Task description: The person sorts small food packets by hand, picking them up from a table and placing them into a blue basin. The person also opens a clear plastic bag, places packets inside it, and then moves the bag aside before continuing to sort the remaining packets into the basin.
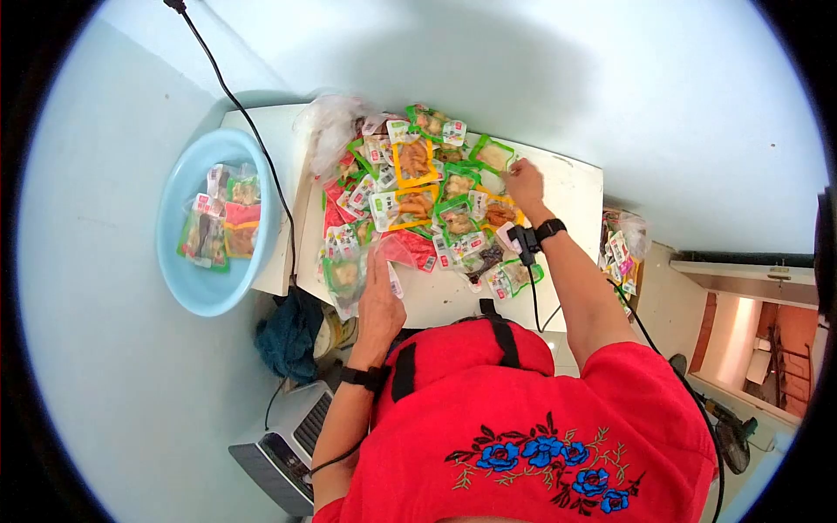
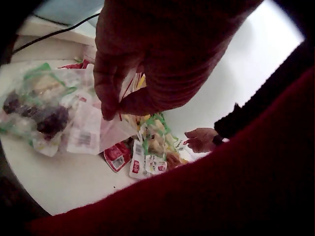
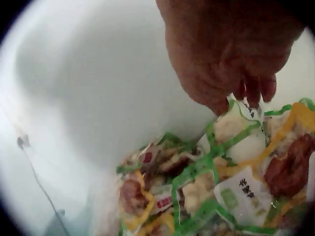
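My left hand [image 1: 381,292] pinches the edge of a clear plastic bag [image 2: 106,132] at the near left of the table. Inside the bag lie snack packets [image 2: 44,110], one with dark contents and one edged in green. At the far right of the pile, my right hand [image 1: 526,185] pinches the corner of a green-edged snack packet [image 1: 493,155] with pale contents. In the right wrist view its fingertips [image 3: 253,93] are at that packet's upper corner. Between the hands spreads a heap of snack packets [image 1: 417,207] with green, yellow and red borders.
The white table [image 1: 575,222] stands against a pale wall. At its left is a light blue basin [image 1: 268,240] holding several packets. A crumpled clear bag [image 1: 327,144] sits at the back left. A black cable [image 1: 253,131] hangs in front of the basin. More packets [image 1: 621,253] stand beyond the right edge.
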The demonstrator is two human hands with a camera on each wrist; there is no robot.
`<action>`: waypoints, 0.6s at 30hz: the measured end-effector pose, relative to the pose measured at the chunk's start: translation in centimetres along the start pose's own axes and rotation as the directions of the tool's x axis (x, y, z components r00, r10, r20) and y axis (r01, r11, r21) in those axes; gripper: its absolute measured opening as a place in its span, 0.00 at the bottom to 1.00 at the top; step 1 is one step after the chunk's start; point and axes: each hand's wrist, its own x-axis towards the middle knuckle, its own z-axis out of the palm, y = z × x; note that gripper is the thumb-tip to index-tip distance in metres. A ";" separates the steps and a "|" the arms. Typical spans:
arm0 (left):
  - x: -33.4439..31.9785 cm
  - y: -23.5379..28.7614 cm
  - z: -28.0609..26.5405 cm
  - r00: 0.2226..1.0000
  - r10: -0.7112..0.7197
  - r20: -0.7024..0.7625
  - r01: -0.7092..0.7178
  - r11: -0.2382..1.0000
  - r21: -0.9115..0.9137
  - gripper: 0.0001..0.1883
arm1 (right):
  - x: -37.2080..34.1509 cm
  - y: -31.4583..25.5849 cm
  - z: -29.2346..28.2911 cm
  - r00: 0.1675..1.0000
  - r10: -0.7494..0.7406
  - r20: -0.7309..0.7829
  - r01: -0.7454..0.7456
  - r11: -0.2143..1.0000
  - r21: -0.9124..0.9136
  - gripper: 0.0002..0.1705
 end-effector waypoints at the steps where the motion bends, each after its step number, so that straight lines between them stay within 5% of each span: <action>1: 0.0 0.2 -0.1 1.000 -0.016 0.011 0.016 1.000 -0.001 0.42 | 0.6 -0.4 -0.9 0.992 0.049 -0.114 -0.055 0.997 -0.053 0.24; 5: 0.1 0.4 -0.2 1.000 -0.006 -0.009 0.006 1.000 0.024 0.43 | 2.4 2.4 0.1 0.970 0.220 -0.104 -0.215 0.975 0.055 0.28; 7: -0.1 -0.2 0.4 1.000 -0.021 0.003 0.021 0.999 0.031 0.43 | 5.2 6.5 3.1 0.919 0.363 0.151 -0.380 0.920 0.099 0.26; 9: -0.4 -0.4 0.6 1.000 -0.030 -0.005 0.030 0.999 0.032 0.43 | 5.2 4.1 1.0 0.886 0.348 0.308 -0.389 0.917 0.084 0.24; 11: -0.5 0.0 0.7 1.000 -0.006 -0.014 0.007 1.000 0.018 0.44 | 9.0 11.0 4.7 0.880 -0.030 0.474 0.069 0.995 -0.066 0.21; 14: -0.4 0.4 0.4 0.995 -0.088 0.045 0.087 0.996 0.008 0.45 | 7.4 5.8 2.0 0.866 0.279 0.415 -0.392 0.894 0.217 0.15; 16: -0.3 0.3 0.4 0.994 -0.101 0.048 0.101 0.995 -0.006 0.46 | 6.5 4.9 1.4 0.974 -0.009 0.227 -0.094 0.893 0.439 0.13; 17: -0.3 0.2 0.5 0.995 -0.097 0.039 0.097 0.995 -0.007 0.46 | 5.7 3.5 0.2 0.960 0.217 0.176 -0.279 0.782 0.557 0.12; 18: -0.3 0.1 0.7 0.995 -0.092 0.030 0.092 0.996 -0.009 0.46 | 5.3 3.1 -1.4 0.970 0.174 0.172 -0.240 0.812 0.532 0.11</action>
